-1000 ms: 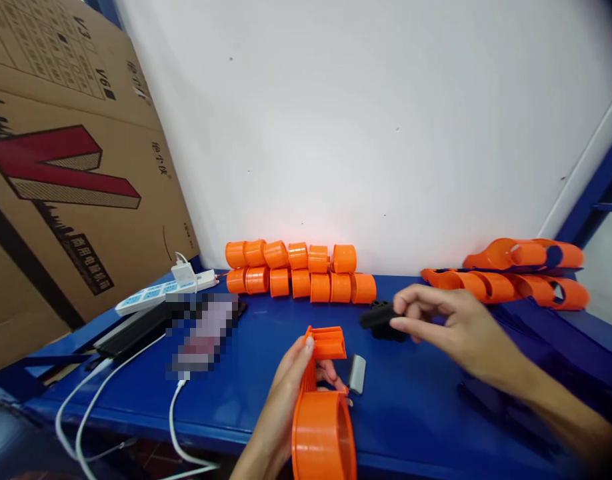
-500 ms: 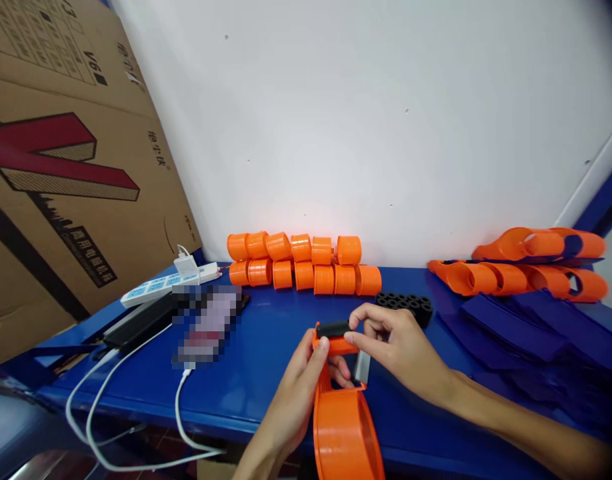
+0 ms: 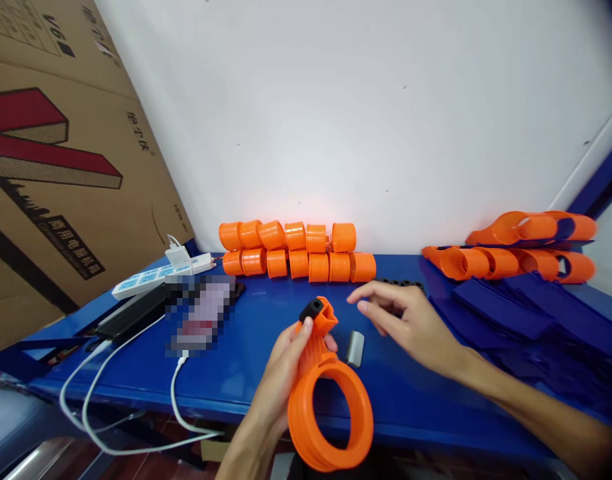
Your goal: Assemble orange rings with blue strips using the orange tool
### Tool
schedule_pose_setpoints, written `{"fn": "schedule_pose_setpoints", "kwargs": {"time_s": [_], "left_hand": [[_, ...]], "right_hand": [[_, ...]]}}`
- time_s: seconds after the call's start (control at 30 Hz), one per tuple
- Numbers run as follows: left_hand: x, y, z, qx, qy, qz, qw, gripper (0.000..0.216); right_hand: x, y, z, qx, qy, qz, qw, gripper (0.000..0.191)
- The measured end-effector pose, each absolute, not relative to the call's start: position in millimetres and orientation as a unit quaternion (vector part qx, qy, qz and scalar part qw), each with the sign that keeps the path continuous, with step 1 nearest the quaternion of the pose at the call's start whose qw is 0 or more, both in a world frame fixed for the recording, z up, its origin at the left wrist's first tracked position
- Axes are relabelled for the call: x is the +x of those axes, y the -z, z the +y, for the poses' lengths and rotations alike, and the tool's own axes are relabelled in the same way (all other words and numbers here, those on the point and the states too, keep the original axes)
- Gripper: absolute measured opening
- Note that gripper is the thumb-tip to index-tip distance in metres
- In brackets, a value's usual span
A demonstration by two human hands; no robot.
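Observation:
My left hand (image 3: 281, 363) is closed around the neck of an orange plastic tape dispenser (image 3: 305, 413). The dispenser's large round ring faces me, near the table's front edge. At its upper end sits a black foam roller (image 3: 312, 309) with a hole through its middle, and my left thumb touches it. My right hand (image 3: 411, 320) hovers to the right, apart from the dispenser, fingers loosely bent and holding nothing. Between the hands, a small grey piece with a dark edge (image 3: 356, 349) lies on the blue table.
Orange rings (image 3: 299, 264) stand stacked in two rows by the wall. Black rollers (image 3: 406, 284) lie partly hidden behind my right hand. Right are orange parts (image 3: 506, 263) and dark blue sheets (image 3: 556, 313). Left are a phone (image 3: 209, 313), power strip (image 3: 156, 275), cables and a carton (image 3: 51, 200).
My right hand has let go of the black roller and drawn back to the right. My left hand has turned the dispenser, so its ring opening and the roller's end now face me.

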State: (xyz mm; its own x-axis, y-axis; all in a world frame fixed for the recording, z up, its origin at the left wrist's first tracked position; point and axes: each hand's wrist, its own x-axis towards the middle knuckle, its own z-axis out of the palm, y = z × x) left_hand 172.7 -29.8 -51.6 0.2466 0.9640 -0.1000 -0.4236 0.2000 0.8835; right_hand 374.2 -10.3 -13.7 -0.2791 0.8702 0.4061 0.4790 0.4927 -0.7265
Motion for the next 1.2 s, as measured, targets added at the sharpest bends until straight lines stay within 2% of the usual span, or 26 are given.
{"fn": "schedule_pose_setpoints", "kwargs": {"time_s": [0.07,0.13,0.23,0.3,0.4,0.6,0.67,0.8,0.87,0.93,1.07,1.2], "left_hand": [[171,52,-31,0.365,-0.510,0.339,0.702,0.042],[170,52,-31,0.349,-0.512,0.335,0.710,0.041],[170,52,-29,0.328,-0.518,0.343,0.711,0.040],[170,52,-28,0.323,-0.521,0.342,0.712,0.040],[171,53,-27,0.325,-0.521,0.341,0.712,0.038],[170,51,-27,0.333,-0.518,0.351,0.705,0.037],[170,49,-28,0.335,-0.514,0.355,0.705,0.037],[171,46,-29,0.363,-0.485,0.345,0.716,0.031],[172,45,-29,0.370,-0.471,0.345,0.723,0.029],[172,45,-30,0.368,-0.465,0.348,0.726,0.030],[174,46,-31,0.378,-0.452,0.338,0.733,0.036],[176,49,-31,0.386,-0.453,0.335,0.731,0.034]], "right_hand": [[381,14,-5,-0.468,-0.191,-0.783,0.362,0.016],[384,18,-3,-0.476,-0.150,-0.825,0.267,0.012],[381,27,-6,-0.478,-0.118,-0.858,0.146,0.026],[376,31,-10,-0.487,-0.105,-0.861,0.107,0.031],[370,32,-16,-0.497,-0.103,-0.856,0.100,0.027],[376,22,-15,-0.516,-0.191,-0.813,0.190,0.026],[381,17,-10,-0.501,-0.288,-0.771,0.267,0.025],[390,7,-1,-0.387,-0.575,-0.579,0.430,0.025],[391,6,3,-0.355,-0.634,-0.498,0.473,0.027],[389,7,3,-0.358,-0.626,-0.478,0.501,0.026],[378,11,-5,-0.381,-0.483,-0.551,0.564,0.024],[367,10,-14,-0.383,-0.429,-0.594,0.563,0.024]]}}
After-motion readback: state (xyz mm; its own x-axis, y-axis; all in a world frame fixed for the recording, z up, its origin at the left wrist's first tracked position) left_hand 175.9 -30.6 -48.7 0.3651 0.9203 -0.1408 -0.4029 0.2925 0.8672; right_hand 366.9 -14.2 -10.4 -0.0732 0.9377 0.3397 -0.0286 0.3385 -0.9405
